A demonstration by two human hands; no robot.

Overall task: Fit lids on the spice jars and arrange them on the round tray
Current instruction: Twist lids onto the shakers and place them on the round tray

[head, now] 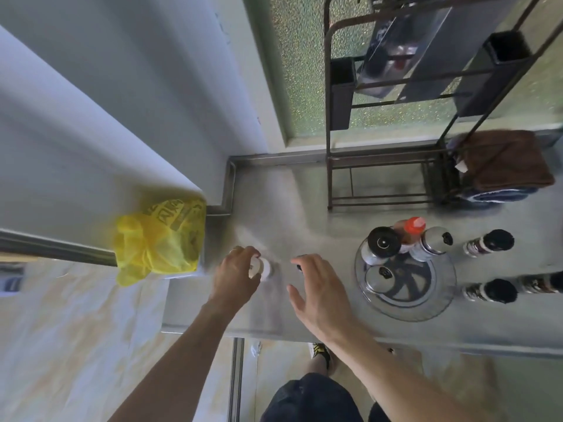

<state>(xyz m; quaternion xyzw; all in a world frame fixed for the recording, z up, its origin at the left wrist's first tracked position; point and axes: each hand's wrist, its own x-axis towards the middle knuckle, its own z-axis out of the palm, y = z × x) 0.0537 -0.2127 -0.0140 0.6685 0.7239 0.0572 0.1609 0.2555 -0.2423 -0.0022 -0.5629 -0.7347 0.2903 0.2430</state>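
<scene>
Just left of the frame's centre, the left hand (236, 274) curls over a small white jar (264, 268) standing on the steel counter (274, 193). Its fingers wrap the jar's near side and top; the grip looks closed on it, though blur softens the contact. The right hand (320, 295) hovers just beside it to the right, fingers spread and holding nothing that can be made out. A small dark thing (300, 263), possibly a lid, peeks out at its fingertips, too hidden to be sure.

The tray (438, 303) lies to the right of both hands, at centre right, nearer the right hand. Three capped jars and an orange-capped bottle (412, 228) crowd its far half; its near half is bare. More dark-capped jars (490, 242) lie on their sides right of the tray, long axes running left to right.

The jar stands upright, so its mouth faces up towards the hands. Any lid would likely come from the right hand, then the jar travels rightward past it to the tray.
</scene>
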